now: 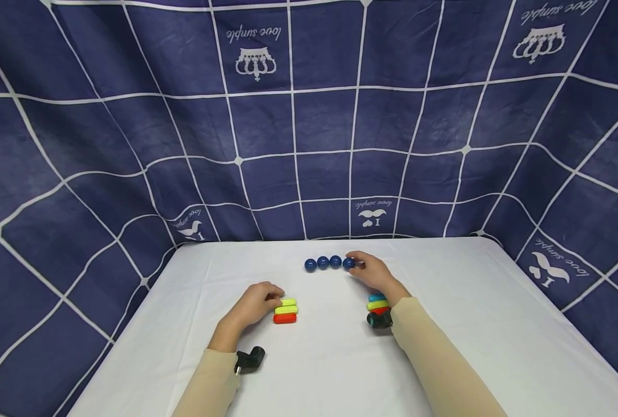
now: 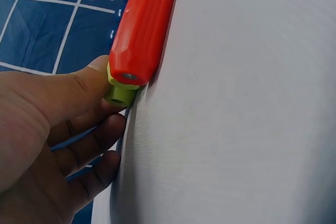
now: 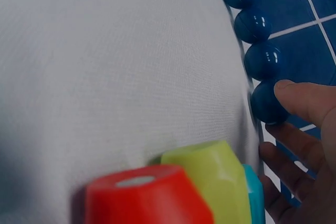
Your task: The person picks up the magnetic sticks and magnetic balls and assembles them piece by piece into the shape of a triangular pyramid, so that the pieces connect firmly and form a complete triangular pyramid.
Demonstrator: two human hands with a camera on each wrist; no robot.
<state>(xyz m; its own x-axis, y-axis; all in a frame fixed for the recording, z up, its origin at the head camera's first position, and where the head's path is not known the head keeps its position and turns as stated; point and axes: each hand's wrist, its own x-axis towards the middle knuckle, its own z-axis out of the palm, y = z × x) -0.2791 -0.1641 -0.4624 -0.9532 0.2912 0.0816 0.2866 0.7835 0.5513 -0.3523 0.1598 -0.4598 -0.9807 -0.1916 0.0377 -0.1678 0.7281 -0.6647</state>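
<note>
My left hand (image 1: 256,301) is at the left group of ribbed, screwdriver-handle-like pieces. Its thumb and fingers pinch the end of the farthest yellow-green piece (image 1: 288,302). Nearer lie a second yellow-green piece (image 1: 286,310) and a red piece (image 1: 285,318), side by side; the red one (image 2: 142,30) fills the front of the left wrist view. Farther back, my right hand (image 1: 373,272) holds the rightmost dark blue ball (image 3: 268,103) between thumb and fingers. That ball ends a row of several glossy blue balls (image 1: 323,263) on the table.
Below my right wrist lie a light blue piece (image 1: 376,297), a yellow-green one (image 1: 377,304) and a red one (image 3: 147,198). White cloth covers the table (image 1: 329,359). A navy checked curtain (image 1: 324,121) hangs behind and at both sides.
</note>
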